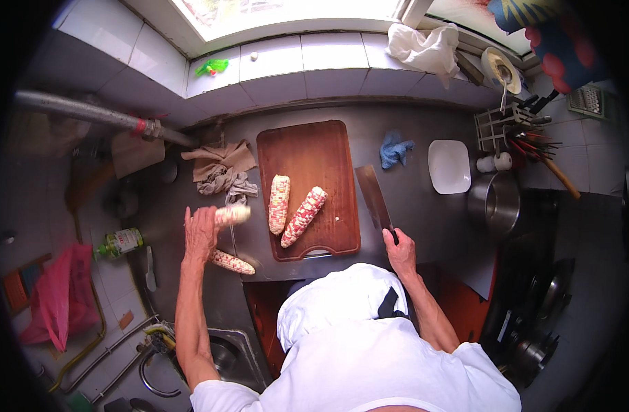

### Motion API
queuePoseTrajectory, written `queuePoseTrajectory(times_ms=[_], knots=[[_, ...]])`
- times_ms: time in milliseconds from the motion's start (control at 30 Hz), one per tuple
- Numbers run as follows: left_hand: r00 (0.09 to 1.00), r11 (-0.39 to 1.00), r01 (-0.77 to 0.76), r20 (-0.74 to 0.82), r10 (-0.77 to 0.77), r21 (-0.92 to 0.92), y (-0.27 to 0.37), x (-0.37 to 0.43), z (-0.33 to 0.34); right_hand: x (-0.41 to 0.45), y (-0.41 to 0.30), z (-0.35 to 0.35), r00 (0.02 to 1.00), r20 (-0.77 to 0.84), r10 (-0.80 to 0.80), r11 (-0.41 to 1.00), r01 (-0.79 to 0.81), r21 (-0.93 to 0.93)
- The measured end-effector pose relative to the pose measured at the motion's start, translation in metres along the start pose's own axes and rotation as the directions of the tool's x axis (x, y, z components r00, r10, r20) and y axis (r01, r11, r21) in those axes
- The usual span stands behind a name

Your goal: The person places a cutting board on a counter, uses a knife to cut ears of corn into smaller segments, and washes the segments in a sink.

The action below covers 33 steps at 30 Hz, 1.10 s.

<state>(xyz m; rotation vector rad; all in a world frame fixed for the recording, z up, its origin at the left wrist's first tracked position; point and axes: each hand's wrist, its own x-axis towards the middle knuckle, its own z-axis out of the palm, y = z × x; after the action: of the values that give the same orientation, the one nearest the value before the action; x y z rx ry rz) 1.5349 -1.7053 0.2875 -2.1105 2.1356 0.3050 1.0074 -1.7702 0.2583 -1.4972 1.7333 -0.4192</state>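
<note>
My left hand (202, 232) grips one end of a corn cob (234, 215), blurred by motion, left of the cutting board. Just below it, another red-and-white cob (235, 262) rests on the metal counter, its left end hidden behind my hand and wrist. Two more speckled cobs, a paler one (279, 204) and a redder one (304, 216), lie side by side on the brown wooden cutting board (306, 149). In my right hand (400, 251) is the handle of a cleaver (372, 194). Its blade points away from me, beside the board's right edge.
Crumpled cloths (224, 167) lie left of the board. To the right are a blue rag (395, 149), a white dish (449, 167), a steel pot (494, 203) and a utensil rack (499, 126). A green-capped bottle (123, 242) stands far left. The sink (242, 337) is at lower left.
</note>
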Motion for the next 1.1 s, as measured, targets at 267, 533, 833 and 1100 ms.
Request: queuePoseTrajectory(times_ms=[267, 533, 833, 1100], knots=[[0.939, 0.943, -0.118, -0.343, 0.004, -0.313, 0.106, 0.128, -0.022, 0.027, -0.042, 0.014, 0.995, -0.067, -0.074, 0.997, 0.073, -0.014], [0.96, 0.89, -0.073, -0.272, -0.06, -0.45, 0.182, 0.195, 0.003, 0.06, -0.053, 0.016, 0.992, -0.112, -0.057, 0.998, 0.055, -0.025], [0.989, 0.922, 0.038, -0.118, -0.09, -0.385, 0.158, 0.182, 0.017, 0.071, -0.049, 0.015, 0.988, -0.131, -0.084, 0.996, 0.079, -0.04], [0.971, 0.912, 0.026, -0.207, -0.12, -0.41, 0.157, 0.172, 0.023, 0.093, -0.086, 0.035, 0.972, -0.022, -0.233, 0.95, 0.222, -0.221]])
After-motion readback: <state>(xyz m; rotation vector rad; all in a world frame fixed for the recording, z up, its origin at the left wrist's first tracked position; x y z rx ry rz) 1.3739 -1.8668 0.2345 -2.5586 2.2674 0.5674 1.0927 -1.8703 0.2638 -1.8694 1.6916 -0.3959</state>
